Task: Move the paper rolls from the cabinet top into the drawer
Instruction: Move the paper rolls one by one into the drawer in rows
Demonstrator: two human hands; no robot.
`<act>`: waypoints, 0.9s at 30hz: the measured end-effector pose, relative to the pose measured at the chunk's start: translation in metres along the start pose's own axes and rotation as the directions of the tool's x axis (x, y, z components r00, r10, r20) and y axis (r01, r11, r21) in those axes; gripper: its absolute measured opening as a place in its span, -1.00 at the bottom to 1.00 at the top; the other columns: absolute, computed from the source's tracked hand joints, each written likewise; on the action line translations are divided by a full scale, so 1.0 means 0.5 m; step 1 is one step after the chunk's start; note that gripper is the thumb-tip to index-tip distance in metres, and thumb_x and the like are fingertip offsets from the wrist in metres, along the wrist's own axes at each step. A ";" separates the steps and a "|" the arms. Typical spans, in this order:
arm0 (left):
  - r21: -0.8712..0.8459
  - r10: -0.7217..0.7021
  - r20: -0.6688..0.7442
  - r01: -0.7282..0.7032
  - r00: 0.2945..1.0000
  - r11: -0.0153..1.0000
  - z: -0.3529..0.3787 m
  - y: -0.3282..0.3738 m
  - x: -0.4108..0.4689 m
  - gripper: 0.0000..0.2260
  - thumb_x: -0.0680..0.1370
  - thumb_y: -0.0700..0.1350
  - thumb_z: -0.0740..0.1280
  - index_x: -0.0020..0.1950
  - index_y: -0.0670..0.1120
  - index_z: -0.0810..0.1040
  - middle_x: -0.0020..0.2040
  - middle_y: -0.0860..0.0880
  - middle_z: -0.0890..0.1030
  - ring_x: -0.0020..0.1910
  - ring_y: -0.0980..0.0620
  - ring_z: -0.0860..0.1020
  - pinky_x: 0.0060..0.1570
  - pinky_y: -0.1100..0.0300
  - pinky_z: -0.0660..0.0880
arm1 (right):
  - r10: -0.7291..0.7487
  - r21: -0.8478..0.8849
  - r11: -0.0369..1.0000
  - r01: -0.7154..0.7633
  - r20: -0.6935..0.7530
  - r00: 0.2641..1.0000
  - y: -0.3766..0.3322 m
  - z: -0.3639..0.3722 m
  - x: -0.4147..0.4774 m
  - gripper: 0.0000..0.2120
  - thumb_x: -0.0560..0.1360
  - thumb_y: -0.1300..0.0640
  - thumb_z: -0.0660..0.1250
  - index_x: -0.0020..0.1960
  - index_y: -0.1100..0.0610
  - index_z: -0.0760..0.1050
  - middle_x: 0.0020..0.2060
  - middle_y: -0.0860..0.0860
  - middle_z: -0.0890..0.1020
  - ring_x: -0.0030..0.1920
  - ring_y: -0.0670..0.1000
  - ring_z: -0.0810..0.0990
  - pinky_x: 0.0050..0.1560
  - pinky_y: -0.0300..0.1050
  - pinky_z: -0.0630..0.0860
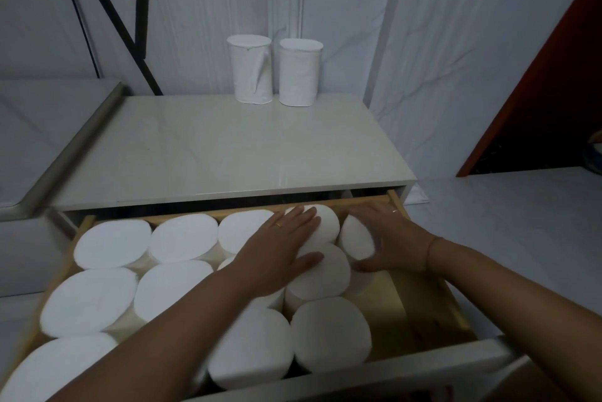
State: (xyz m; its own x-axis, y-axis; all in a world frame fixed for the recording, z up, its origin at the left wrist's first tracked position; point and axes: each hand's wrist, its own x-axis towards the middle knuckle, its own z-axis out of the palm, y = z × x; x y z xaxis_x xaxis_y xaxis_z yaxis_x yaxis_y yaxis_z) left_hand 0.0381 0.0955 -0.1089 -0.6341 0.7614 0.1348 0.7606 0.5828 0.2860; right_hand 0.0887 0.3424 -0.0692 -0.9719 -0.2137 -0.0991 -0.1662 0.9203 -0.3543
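Head view suggests the seating step: at the back right corner of the drawer (391, 310) the left hand (277, 248) presses flat on paper rolls (325, 274) while the right hand (387, 239) curls round a tilted roll (355, 237); next, likely, a reach behind the drawer for two upright rolls (250, 71) on the cabinet top (228, 147).

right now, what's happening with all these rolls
A person is packing rolls into the open drawer, which is mostly full. The left hand lies flat on rolls at the back; the right hand grips the corner roll. On the cabinet top, two rolls stand, not yet moved.
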 end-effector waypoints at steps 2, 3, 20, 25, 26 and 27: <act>-0.004 -0.003 0.003 0.003 1.000 1.000 0.001 -0.002 0.000 -0.43 0.58 0.23 0.05 0.53 0.04 0.06 0.56 0.09 0.03 0.53 0.13 -0.07 0.49 0.14 -0.14 | 0.133 -0.067 0.988 -0.140 -0.094 0.987 -0.003 0.013 -0.004 -0.18 0.18 -0.41 0.36 0.33 -0.12 0.22 0.33 0.00 0.33 0.29 0.08 0.36 0.21 0.08 0.48; -0.006 -0.007 0.006 0.007 1.000 1.000 0.001 -0.002 -0.001 -0.43 0.58 0.23 0.05 0.53 0.05 0.06 0.56 0.09 0.03 0.53 0.13 -0.07 0.49 0.14 -0.14 | 0.194 -0.099 0.973 -0.208 -0.137 0.971 -0.005 0.018 -0.005 -0.18 0.20 -0.43 0.33 0.33 -0.10 0.21 0.35 0.04 0.31 0.32 0.13 0.35 0.20 0.09 0.47; -0.032 -0.025 0.017 0.026 1.000 0.999 -0.002 0.000 0.000 -0.42 0.57 0.23 0.07 0.53 0.05 0.07 0.56 0.09 0.04 0.53 0.12 -0.05 0.50 0.09 -0.09 | 0.111 -0.374 0.920 -0.121 -0.048 0.993 0.017 0.013 0.009 -0.06 0.13 -0.39 0.42 0.38 -0.10 0.15 0.29 0.03 0.33 0.23 0.07 0.36 0.21 0.01 0.45; -0.028 -0.025 0.010 0.025 1.000 0.999 -0.001 0.000 0.000 -0.42 0.57 0.23 0.07 0.53 0.05 0.07 0.56 0.10 0.04 0.53 0.12 -0.05 0.50 0.11 -0.11 | 0.187 -0.347 0.900 -0.263 -0.237 0.953 0.010 0.043 0.011 -0.11 0.14 -0.41 0.40 0.33 -0.02 0.23 0.27 0.05 0.39 0.30 0.11 0.35 0.28 0.06 0.39; -0.027 -0.023 0.006 0.023 1.000 0.999 -0.001 0.001 0.001 -0.42 0.57 0.23 0.07 0.53 0.05 0.07 0.56 0.10 0.04 0.53 0.12 -0.05 0.50 0.12 -0.11 | 0.197 -0.340 0.896 -0.285 -0.272 0.942 0.009 0.045 0.014 -0.11 0.15 -0.41 0.41 0.32 -0.01 0.24 0.25 0.04 0.41 0.29 0.10 0.35 0.27 0.04 0.38; -0.028 -0.022 0.005 0.022 1.000 0.999 -0.002 0.002 0.001 -0.42 0.57 0.23 0.07 0.53 0.05 0.07 0.56 0.10 0.04 0.53 0.12 -0.05 0.50 0.13 -0.12 | 0.202 -0.333 0.894 -0.300 -0.296 0.933 0.008 0.047 0.017 -0.12 0.15 -0.39 0.42 0.32 0.00 0.25 0.25 0.04 0.42 0.28 0.09 0.36 0.26 0.03 0.38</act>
State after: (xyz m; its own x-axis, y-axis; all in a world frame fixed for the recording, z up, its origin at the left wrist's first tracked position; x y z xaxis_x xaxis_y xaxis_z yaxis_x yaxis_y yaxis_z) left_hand 0.0383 0.0961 -0.1077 -0.6497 0.7500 0.1241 0.7424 0.5910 0.3155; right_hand 0.0837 0.3367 -0.0934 -0.9902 0.0841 0.1114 0.0872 0.9959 0.0231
